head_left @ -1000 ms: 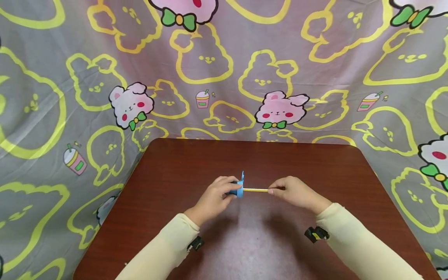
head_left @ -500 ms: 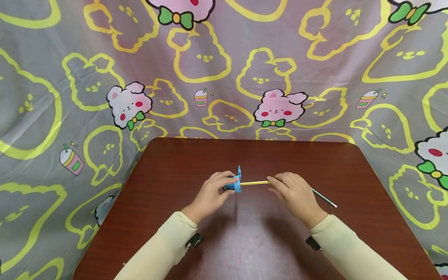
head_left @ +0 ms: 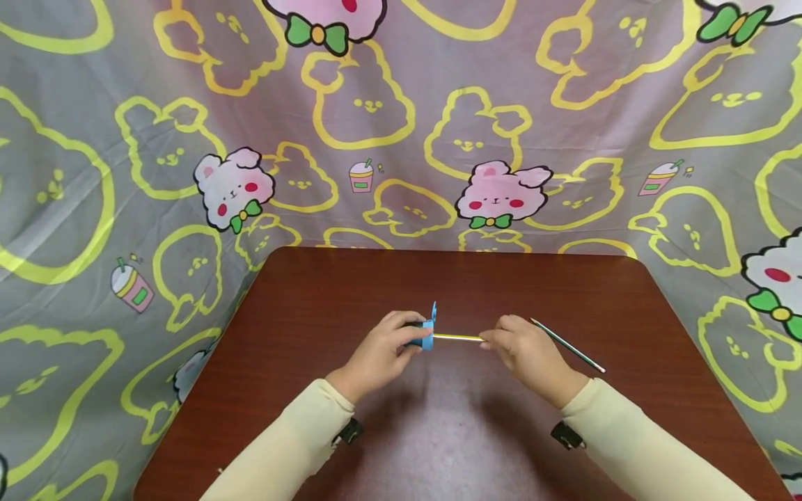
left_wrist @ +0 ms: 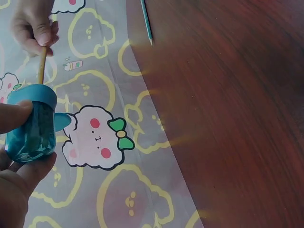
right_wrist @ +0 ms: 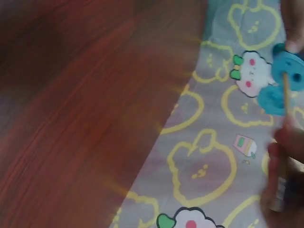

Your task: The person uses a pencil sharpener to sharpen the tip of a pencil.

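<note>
My left hand (head_left: 379,351) grips a pencil sharpener (left_wrist: 33,126) with a see-through blue-green container and a light blue top, thumb on one side and fingers around the other. Its flip lid (head_left: 434,311) stands open. A yellow pencil (head_left: 459,337) runs from the sharpener's hole to my right hand (head_left: 526,351), whose thumb and fingertips pinch it; the pencil's tip is hidden inside the sharpener. In the right wrist view the sharpener's face (right_wrist: 289,71) and the yellow pencil (right_wrist: 286,95) show at the right edge, blurred. Both hands are held over the table.
A dark green pencil (head_left: 570,346) lies slanted on the brown table (head_left: 351,285), just beyond and right of my right hand. A grey patterned cloth (head_left: 401,125) hangs behind the table and along both sides.
My right hand has turned on the yellow pencil, its fingers rolling over and back. The green pencil, unseen a second ago, now shows fully beside the hand. The sharpener dips and rises slightly.
</note>
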{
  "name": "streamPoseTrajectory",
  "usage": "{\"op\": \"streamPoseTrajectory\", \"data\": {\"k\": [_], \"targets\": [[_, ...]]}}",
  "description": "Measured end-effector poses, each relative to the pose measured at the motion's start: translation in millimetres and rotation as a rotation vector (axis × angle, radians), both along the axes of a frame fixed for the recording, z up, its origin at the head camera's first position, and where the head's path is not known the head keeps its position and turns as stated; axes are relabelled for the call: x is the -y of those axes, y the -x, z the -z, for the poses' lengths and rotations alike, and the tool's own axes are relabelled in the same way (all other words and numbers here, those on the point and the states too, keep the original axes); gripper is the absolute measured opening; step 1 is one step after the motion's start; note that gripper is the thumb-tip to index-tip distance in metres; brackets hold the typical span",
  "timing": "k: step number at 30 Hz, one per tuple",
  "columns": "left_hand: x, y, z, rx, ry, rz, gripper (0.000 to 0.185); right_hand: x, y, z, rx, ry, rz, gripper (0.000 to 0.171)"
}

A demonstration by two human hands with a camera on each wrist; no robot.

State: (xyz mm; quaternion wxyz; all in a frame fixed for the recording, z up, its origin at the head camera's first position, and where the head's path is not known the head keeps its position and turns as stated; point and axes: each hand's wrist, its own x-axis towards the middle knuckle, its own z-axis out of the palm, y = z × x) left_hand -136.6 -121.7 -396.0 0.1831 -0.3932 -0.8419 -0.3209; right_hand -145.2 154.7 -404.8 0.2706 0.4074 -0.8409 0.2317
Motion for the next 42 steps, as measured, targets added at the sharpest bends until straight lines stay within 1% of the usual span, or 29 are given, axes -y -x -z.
{"op": "streamPoseTrajectory", "data": {"k": [1,3,5,6,7,8,9,10,11,12,13,17,19,21,22,24,27,30,31,33,34,35,36,38,39,41,42], "targets": [[0.2,0.0,0.5,-0.014,0.008,0.008,0.034,-0.6,0.5,-2.3,0.127,-0.004,-0.010,0.009],[0.7,-0.6,1.5,-0.034,0.018,0.024,0.032,-2.5,2.9,-8.1,0.429,-0.004,-0.029,0.006],[1.0,-1.6,2.8,-0.046,0.019,0.039,0.032,-4.8,6.9,-14.7,0.747,0.007,-0.014,0.007],[1.1,-2.0,3.5,-0.051,0.018,0.045,0.032,-5.9,9.6,-17.4,0.887,0.018,-0.009,0.010],[1.0,-2.3,4.3,-0.052,0.013,0.051,0.032,-6.8,12.2,-19.9,1.000,0.026,-0.002,0.012],[0.9,-2.4,5.3,-0.055,0.009,0.053,0.032,-7.5,14.4,-21.9,1.082,0.034,0.003,0.014],[0.7,-2.6,5.7,-0.058,0.003,0.052,0.032,-7.5,16.2,-23.3,1.128,0.036,0.008,0.015],[0.4,-2.5,6.0,-0.060,0.000,0.049,0.033,-7.4,17.5,-24.4,1.139,0.031,0.013,0.016],[0.0,-2.0,6.7,-0.063,0.000,0.043,0.034,-6.9,18.5,-25.0,1.123,0.020,0.013,0.016],[-0.4,-1.6,6.9,-0.064,0.001,0.034,0.034,-6.2,18.7,-25.3,1.076,-0.002,0.019,0.016],[-1.0,-1.0,7.2,-0.064,0.001,0.024,0.034,-5.2,18.5,-25.1,1.010,-0.030,0.040,0.017],[-2.2,1.3,7.9,-0.053,0.012,-0.016,0.035,0.6,13.8,-24.0,0.674,-0.113,0.176,0.023],[-1.8,1.8,7.5,-0.043,0.010,-0.028,0.035,2.7,10.7,-22.2,0.508,-0.115,0.236,0.027],[-1.2,2.3,7.3,-0.033,0.001,-0.036,0.035,3.3,8.4,-19.6,0.335,-0.090,0.256,0.030],[-0.9,2.7,7.3,-0.027,-0.006,-0.039,0.035,3.0,7.7,-17.9,0.245,-0.079,0.251,0.031],[-0.3,3.5,7.7,-0.011,-0.027,-0.047,0.035,2.3,6.7,-14.2,0.076,-0.047,0.213,0.031],[0.3,3.8,6.7,0.038,-0.062,-0.058,0.036,2.5,6.7,-6.9,-0.160,-0.004,0.117,0.031],[1.6,1.2,2.6,0.099,-0.084,-0.064,0.038,5.8,6.3,1.2,-0.326,0.018,0.050,0.033],[1.8,0.4,1.4,0.120,-0.084,-0.062,0.038,6.8,6.4,4.2,-0.372,0.026,0.035,0.031],[1.9,-1.4,-1.3,0.162,-0.083,-0.057,0.039,8.7,5.9,8.4,-0.426,0.037,0.028,0.030],[1.7,-2.2,-2.5,0.179,-0.085,-0.052,0.039,9.4,5.5,10.1,-0.437,0.045,0.031,0.030],[1.5,-2.6,-3.1,0.189,-0.082,-0.048,0.039,10.0,5.2,11.5,-0.437,0.057,0.034,0.031],[1.1,-2.9,-3.4,0.193,-0.078,-0.043,0.039,10.2,4.3,11.9,-0.413,0.067,0.034,0.032],[0.8,-3.3,-3.5,0.184,-0.071,-0.032,0.038,10.3,1.1,10.7,-0.317,0.083,0.029,0.031],[0.5,-3.3,-3.1,0.166,-0.065,-0.026,0.038,10.1,-0.5,9.5,-0.243,0.088,0.026,0.026],[0.4,-3.1,-1.0,0.115,-0.045,-0.019,0.036,9.4,-3.2,6.0,-0.053,0.087,0.019,0.016],[0.6,-3.2,0.3,0.086,-0.038,-0.011,0.035,8.6,-4.0,3.4,0.073,0.084,0.015,0.010]]}}
